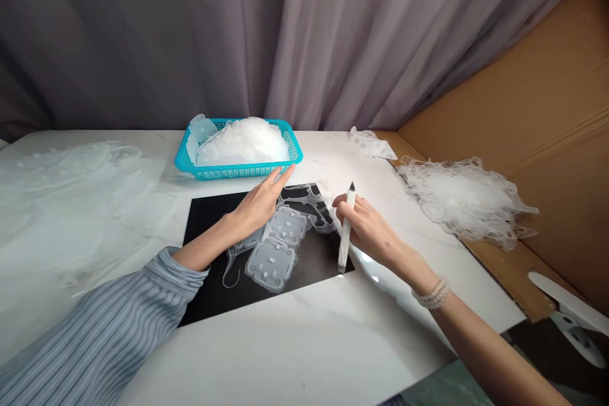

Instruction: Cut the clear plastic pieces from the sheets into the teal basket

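Observation:
My left hand [259, 203] lies over the black mat [314, 260], its fingers stretched out toward the basket. Under and beside it is a translucent plastic piece [273, 260] with two panels, small bumps and scalloped edges. A clear cut-out frame [309, 200] of thin plastic trails along the mat's upper right. Closed around a white pen-shaped tool [346, 235] with a dark pointed tip is my right hand [364, 222], at the mat's right edge. The tool's tip points up and away. Some whitish film shows beside my right fingers; whether they grip it, I cannot tell.
Behind the mat stands a blue basket [238, 171] heaped with translucent pieces [247, 143]. Clear plastic sheets [71, 222] spread over the left side. A pile of plastic scraps [471, 196] lies on the right by a cardboard wall [533, 76]. White-handled scissors [566, 304] sit lower right.

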{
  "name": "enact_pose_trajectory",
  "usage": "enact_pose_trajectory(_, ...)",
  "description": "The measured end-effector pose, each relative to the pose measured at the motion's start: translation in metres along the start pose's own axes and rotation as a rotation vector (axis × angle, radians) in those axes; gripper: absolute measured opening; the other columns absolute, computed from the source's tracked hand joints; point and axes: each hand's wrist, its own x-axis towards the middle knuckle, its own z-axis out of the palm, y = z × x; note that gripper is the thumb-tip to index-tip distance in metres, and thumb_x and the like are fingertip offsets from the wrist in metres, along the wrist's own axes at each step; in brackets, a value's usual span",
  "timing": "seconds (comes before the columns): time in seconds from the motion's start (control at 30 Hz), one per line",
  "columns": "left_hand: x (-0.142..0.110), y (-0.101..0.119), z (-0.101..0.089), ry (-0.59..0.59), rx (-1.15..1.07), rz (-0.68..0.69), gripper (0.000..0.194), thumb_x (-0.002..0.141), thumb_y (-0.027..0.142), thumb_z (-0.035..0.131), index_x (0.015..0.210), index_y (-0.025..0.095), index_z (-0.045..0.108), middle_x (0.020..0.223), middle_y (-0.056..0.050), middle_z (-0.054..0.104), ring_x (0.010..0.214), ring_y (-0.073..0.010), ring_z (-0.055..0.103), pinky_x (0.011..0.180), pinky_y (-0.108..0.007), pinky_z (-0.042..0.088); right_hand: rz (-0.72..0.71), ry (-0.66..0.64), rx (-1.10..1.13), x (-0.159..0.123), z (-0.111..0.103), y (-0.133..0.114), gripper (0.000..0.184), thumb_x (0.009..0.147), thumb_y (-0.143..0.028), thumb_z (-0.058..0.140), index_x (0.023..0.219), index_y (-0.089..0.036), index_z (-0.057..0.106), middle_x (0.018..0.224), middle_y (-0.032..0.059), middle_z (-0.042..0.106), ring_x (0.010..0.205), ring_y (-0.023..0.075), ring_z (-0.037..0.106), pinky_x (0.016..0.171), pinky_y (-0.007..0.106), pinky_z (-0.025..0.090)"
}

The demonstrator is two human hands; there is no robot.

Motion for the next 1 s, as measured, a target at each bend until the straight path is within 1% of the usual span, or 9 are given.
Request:
enact_pose_trajectory(0.1,-0.022,-0.002,-0.006,0.013,-0.032,0.028,0.073,0.086,0.002,0.032,0.155,0.021,0.023,0.158,-0.012,0.031,0.143,-0.0296,0.033,0.112,-0.044,0.033,0.056,0.041,0.119,-0.003,0.006,0.001,0.024,0.082,0.0,0.044,0.084,-0.023,0.037,0.113,0.0159,0.061,0.091,0.0254,0.056,0.076,0.04,0.046)
enact_pose_trajectory(0.17,-0.043,-0.002,-0.012,0.039,-0.02,0.017,0.068,0.087,0.005,0.035,0.153,0.019,0.029,0.153,-0.013,0.038,0.14,-0.0295,0.036,0.114,-0.045,0.031,0.04,0.045,0.188,-0.006,0.008,-0.006,0.021,0.085,-0.003,0.045,0.085,-0.023,0.038,0.115,0.0155,0.061,0.092,0.0247,0.056,0.076,0.039,0.047)
enact_pose_trajectory(0.33,-0.088,-0.003,-0.019,-0.016,0.291,-0.23,0.054,0.092,0.024,0.043,0.145,0.012,0.039,0.123,-0.017,0.059,0.115,-0.034,0.053,0.101,-0.049,0.041,-0.178,-0.06,0.285,-0.004,0.015,-0.04,0.02,0.086,-0.004,0.044,0.084,-0.023,0.039,0.11,0.0119,0.064,0.083,0.0203,0.057,0.071,0.035,0.048)
enact_pose_trajectory(0.5,-0.094,-0.005,-0.026,-0.124,0.389,-0.395,0.038,0.094,0.034,0.045,0.125,0.013,0.053,0.11,-0.013,0.063,0.106,-0.0311,0.057,0.088,-0.042,0.047,-0.303,-0.127,0.251,-0.001,0.025,-0.071,0.018,0.085,-0.004,0.044,0.087,-0.022,0.04,0.118,0.0146,0.064,0.087,0.0222,0.059,0.072,0.037,0.049)
enact_pose_trajectory(0.6,-0.098,-0.005,-0.039,-0.143,0.397,-0.447,0.031,0.094,0.037,0.046,0.109,0.012,0.057,0.094,-0.012,0.066,0.092,-0.0311,0.062,0.08,-0.042,0.048,-0.27,-0.139,0.273,-0.005,0.025,-0.084,0.015,0.091,-0.01,0.044,0.085,-0.022,0.039,0.115,0.0138,0.065,0.088,0.0227,0.061,0.07,0.036,0.049)
enact_pose_trajectory(0.7,-0.109,0.0,-0.05,-0.154,0.544,-0.468,0.034,0.095,0.037,0.046,0.108,0.007,0.058,0.086,-0.013,0.066,0.084,-0.0331,0.064,0.077,-0.045,0.047,-0.195,-0.152,0.415,-0.007,0.018,-0.092,0.016,0.1,-0.023,0.04,0.083,-0.022,0.041,0.106,0.0116,0.067,0.084,0.0215,0.062,0.068,0.034,0.05)
enact_pose_trajectory(0.83,-0.124,0.019,-0.04,0.002,0.763,-0.223,0.045,0.096,0.029,0.046,0.131,0.001,0.049,0.116,-0.022,0.064,0.108,-0.0383,0.06,0.085,-0.05,0.046,0.053,-0.14,0.656,0.0,0.006,-0.087,0.032,0.105,-0.038,0.026,0.106,-0.021,0.054,0.095,0.0066,0.065,0.081,0.0181,0.063,0.07,0.032,0.051)
enact_pose_trajectory(0.93,-0.131,0.036,-0.012,0.012,0.657,0.105,0.042,0.098,0.024,0.043,0.134,0.005,0.051,0.135,-0.02,0.058,0.125,-0.0326,0.053,0.1,-0.044,0.042,0.238,-0.135,0.678,0.013,0.006,-0.079,0.036,0.105,-0.038,0.03,0.124,-0.025,0.057,0.1,0.0055,0.066,0.085,0.017,0.064,0.082,0.034,0.051)
enact_pose_trajectory(1.0,-0.133,0.043,0.007,-0.01,0.595,0.178,0.041,0.099,0.027,0.042,0.132,0.006,0.054,0.138,-0.019,0.056,0.129,-0.0315,0.051,0.105,-0.042,0.04,0.267,-0.143,0.695,0.022,0.011,-0.076,0.034,0.103,-0.038,0.038,0.123,-0.023,0.061,0.101,0.0065,0.068,0.086,0.0178,0.066,0.082,0.035,0.053)
